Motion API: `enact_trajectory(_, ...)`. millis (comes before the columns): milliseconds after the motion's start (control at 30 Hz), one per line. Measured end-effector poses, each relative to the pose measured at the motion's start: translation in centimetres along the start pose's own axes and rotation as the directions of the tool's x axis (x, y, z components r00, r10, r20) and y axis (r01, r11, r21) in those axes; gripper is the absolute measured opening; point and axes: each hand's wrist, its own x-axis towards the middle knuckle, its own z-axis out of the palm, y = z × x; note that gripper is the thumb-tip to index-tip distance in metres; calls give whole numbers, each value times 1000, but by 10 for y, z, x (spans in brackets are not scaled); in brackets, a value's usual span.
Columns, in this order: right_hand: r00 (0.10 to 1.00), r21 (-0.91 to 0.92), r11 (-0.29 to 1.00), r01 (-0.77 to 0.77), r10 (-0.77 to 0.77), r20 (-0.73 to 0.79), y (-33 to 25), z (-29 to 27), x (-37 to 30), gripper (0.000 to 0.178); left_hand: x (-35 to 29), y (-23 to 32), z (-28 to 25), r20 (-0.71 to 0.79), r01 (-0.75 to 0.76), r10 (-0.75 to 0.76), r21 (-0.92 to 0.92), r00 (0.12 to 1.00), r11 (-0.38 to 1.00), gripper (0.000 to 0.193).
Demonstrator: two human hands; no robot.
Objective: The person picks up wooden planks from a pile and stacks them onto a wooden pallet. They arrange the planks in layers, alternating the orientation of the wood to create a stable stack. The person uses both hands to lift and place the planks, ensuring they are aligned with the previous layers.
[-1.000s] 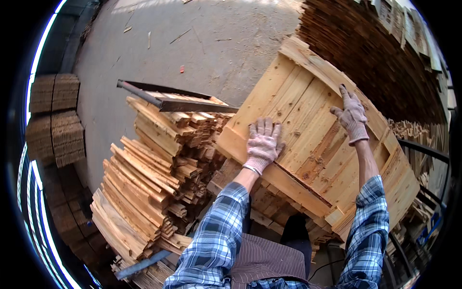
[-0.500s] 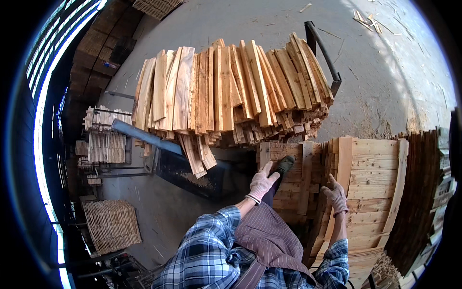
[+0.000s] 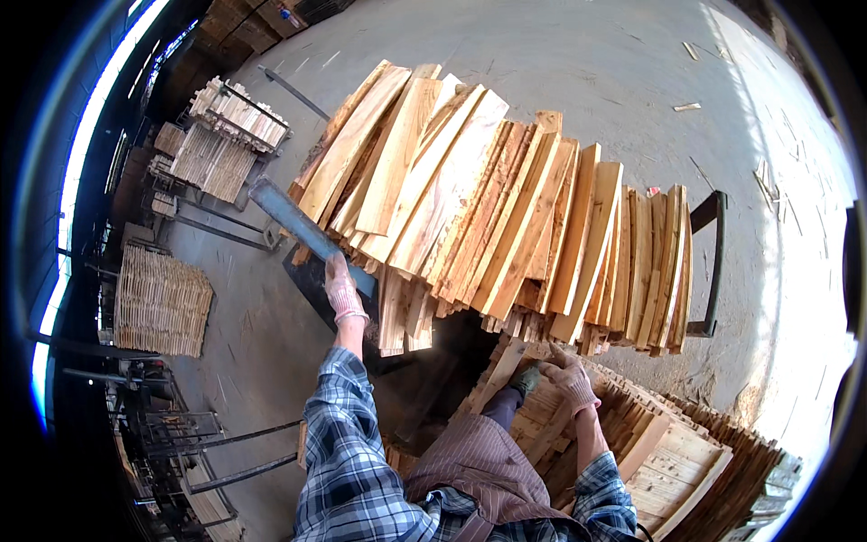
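A long blue metal bar (image 3: 296,219) slants along the left front of a large stack of rough wooden boards (image 3: 492,208). My left hand (image 3: 343,294), in a pale knitted glove, reaches far forward with its fingers closed at the bar's lower edge; the fingertips are partly hidden. Gloved too, my right hand (image 3: 572,379) hangs just in front of the stack's near edge. Its fingers are apart and hold nothing. Beside it, my green shoe (image 3: 525,380) is on a lower pile of wooden planks (image 3: 666,479).
A black metal upright frame (image 3: 713,262) stands at the stack's right end. Short boards (image 3: 397,316) jut out under the bar. Farther left are bundled wood stacks (image 3: 163,303) and metal racks (image 3: 221,228). Wood scraps (image 3: 686,107) litter the grey floor.
My left hand has moved forward and left from near my shoe to the blue bar. The right hand has moved toward the board stack. The whole view has turned and drawn closer to the stack.
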Motion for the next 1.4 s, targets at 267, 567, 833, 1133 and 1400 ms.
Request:
enact_trajectory(267,979,35,991,131,-134,156,-99,44,132,83,44,-3,72,-49,75,-85,-179,995,981,62)
enact_trajectory(567,961,-10,962,272,-271,52,-180,120,200,59,-95,-21,106,108,-401,387,308,916,863,44)
enact_trajectory(833,813,-28,834,551,-544,-205,-97,57,213,45,-77,-5,111,327,-116,21,273,945,955,59)
enact_trajectory(1133,484,-392,439,809,-875,17,-117,48,215,43,-127,14,179,680,-363,-71,472,729,803,62)
enact_trajectory(1400,952,-171,938,303,-292,87,-101,5,121,62,-260,-42,182,925,-230,-205,286,321,930,68)
